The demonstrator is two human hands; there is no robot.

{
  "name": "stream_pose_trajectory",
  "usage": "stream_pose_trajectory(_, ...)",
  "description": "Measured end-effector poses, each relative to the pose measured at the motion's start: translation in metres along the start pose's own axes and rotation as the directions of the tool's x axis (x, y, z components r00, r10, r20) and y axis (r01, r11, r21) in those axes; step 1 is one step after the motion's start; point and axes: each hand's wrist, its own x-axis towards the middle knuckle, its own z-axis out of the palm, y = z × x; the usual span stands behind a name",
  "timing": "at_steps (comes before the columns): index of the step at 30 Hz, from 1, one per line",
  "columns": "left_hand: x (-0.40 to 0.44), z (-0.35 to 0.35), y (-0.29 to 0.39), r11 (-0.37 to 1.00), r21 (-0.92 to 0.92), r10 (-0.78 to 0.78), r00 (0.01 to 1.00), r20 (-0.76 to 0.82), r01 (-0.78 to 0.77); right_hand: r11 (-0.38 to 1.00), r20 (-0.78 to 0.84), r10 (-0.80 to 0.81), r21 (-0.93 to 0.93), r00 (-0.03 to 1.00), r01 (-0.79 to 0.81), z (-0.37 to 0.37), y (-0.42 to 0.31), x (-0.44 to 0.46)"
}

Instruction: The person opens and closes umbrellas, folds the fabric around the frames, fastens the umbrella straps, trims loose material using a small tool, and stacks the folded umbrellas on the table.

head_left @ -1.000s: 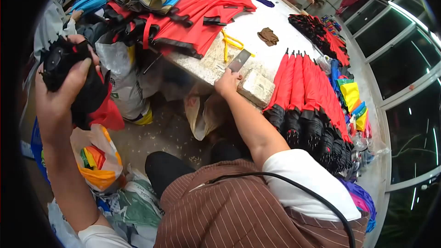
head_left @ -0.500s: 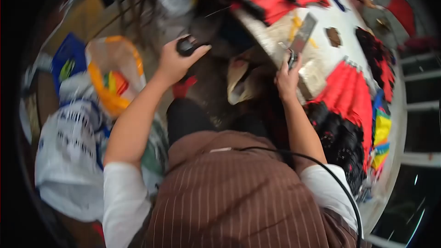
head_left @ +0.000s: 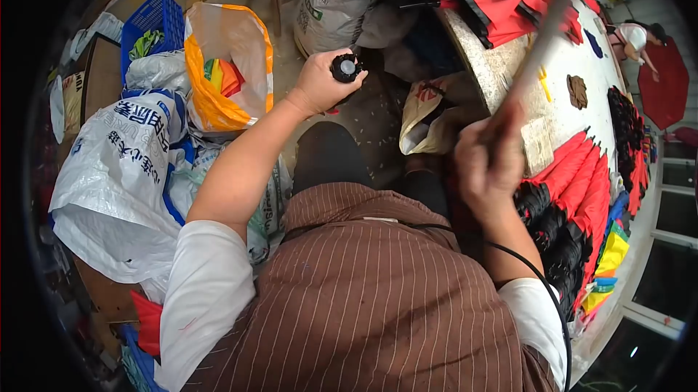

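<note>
My left hand (head_left: 327, 81) is closed around a black round item (head_left: 345, 68), seen end-on with a pale grey disc in its middle; its length is hidden. On the right, my right hand (head_left: 491, 159) is smeared by motion, its fingers wrapped round a long flat metal tool (head_left: 547, 37) that points up and away. The tool passes in front of the worktable (head_left: 496, 65). Beside the right forearm lie several furled red umbrellas (head_left: 574, 167) with black ends (head_left: 560, 221).
More red and black umbrellas (head_left: 502, 0) lie at the table's far end. A brown scrap (head_left: 576, 92) is on the tabletop. To the left stand an orange-edged bag (head_left: 269, 65), white sacks (head_left: 109, 167) and a blue crate (head_left: 169, 10). Another person (head_left: 632, 39) is at the far right.
My view has shifted left and steadied. My right hand has swung the metal tool, now blurred and closer to the camera. My left hand still grips the black item, its end now facing me.
</note>
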Motion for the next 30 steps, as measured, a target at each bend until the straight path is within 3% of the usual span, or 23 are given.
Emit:
stream_pose_trajectory(2,0.0,0.001,-0.014,0.988,0.072,0.141,0.99,-0.019,-0.14,0.939,0.228,-0.024,-0.328,0.973,0.1,0.022,0.008,-0.017)
stream_pose_trajectory(3,-0.003,0.001,-0.02,0.973,0.11,0.208,0.978,-0.02,-0.204,0.94,0.231,-0.023,-0.326,0.973,0.1,0.024,0.008,-0.026)
stream_pose_trajectory(4,-0.005,-0.001,-0.019,0.973,0.113,0.205,0.979,-0.019,-0.201,0.957,0.272,0.197,-0.264,0.942,-0.124,0.026,0.006,-0.037)
stream_pose_trajectory(6,-0.009,-0.004,-0.019,0.979,0.14,0.156,0.987,-0.031,-0.15,0.82,0.397,0.565,-0.17,0.723,-0.547,0.029,0.008,-0.047)
stream_pose_trajectory(7,-0.016,-0.004,-0.019,0.983,0.146,0.117,0.993,-0.019,-0.113,0.808,0.4,0.579,-0.162,0.711,-0.567,0.028,0.006,-0.046)
stream_pose_trajectory(9,-0.022,-0.003,-0.017,0.99,0.128,0.064,0.998,-0.004,-0.063,0.89,0.16,0.454,-0.048,0.876,-0.453,0.017,0.0,-0.031)
stream_pose_trajectory(13,-0.007,0.007,-0.007,0.995,0.083,0.049,0.999,-0.009,-0.048,0.895,-0.058,0.443,0.086,0.895,-0.437,0.013,-0.013,-0.014)
stream_pose_trajectory(15,-0.005,0.014,-0.004,0.993,0.087,0.086,0.996,-0.016,-0.085,0.948,0.045,0.158,-0.286,0.986,-0.139,0.022,0.011,-0.028)
stream_pose_trajectory(17,-0.008,0.022,-0.006,0.995,0.058,0.078,0.997,0.012,-0.079,0.947,0.357,0.239,-0.292,0.903,-0.135,0.031,0.036,-0.047)
stream_pose_trajectory(18,-0.009,0.023,-0.008,0.997,0.055,0.06,0.998,0.035,-0.062,0.944,0.352,0.241,-0.301,0.904,-0.135,0.033,0.044,-0.056)
stream_pose_trajectory(20,-0.01,0.018,-0.011,0.997,0.053,0.054,0.997,0.053,-0.057,0.832,0.247,0.555,-0.178,0.794,-0.526,0.034,0.059,-0.068)
stream_pose_trajectory(21,-0.013,0.013,-0.01,0.999,0.044,0.009,1.0,0.03,-0.01,0.71,0.205,0.7,-0.094,0.685,-0.698,0.033,0.064,-0.075)
stream_pose_trajectory(22,-0.016,0.01,-0.011,0.999,0.032,-0.04,0.999,0.007,0.039,0.703,0.191,0.708,-0.098,0.68,-0.704,0.028,0.073,-0.076)
stream_pose_trajectory(24,-0.018,0.002,-0.018,0.997,0.01,-0.074,0.997,0.017,0.074,0.712,-0.127,0.66,-0.209,0.741,-0.67,0.011,0.103,-0.062)
stream_pose_trajectory(26,-0.016,-0.004,-0.021,0.996,-0.003,-0.095,0.995,0.02,0.095,0.708,-0.321,0.405,-0.482,0.856,-0.516,-0.007,0.133,-0.044)
stream_pose_trajectory(28,-0.02,-0.005,-0.021,0.997,-0.004,-0.081,0.996,0.03,0.081,0.534,-0.387,0.629,-0.415,0.674,-0.736,-0.027,0.141,-0.01)
stream_pose_trajectory(30,-0.024,-0.005,-0.019,0.998,-0.012,-0.066,0.997,0.049,0.066,0.466,-0.449,0.666,-0.373,0.595,-0.803,-0.044,0.164,0.005)
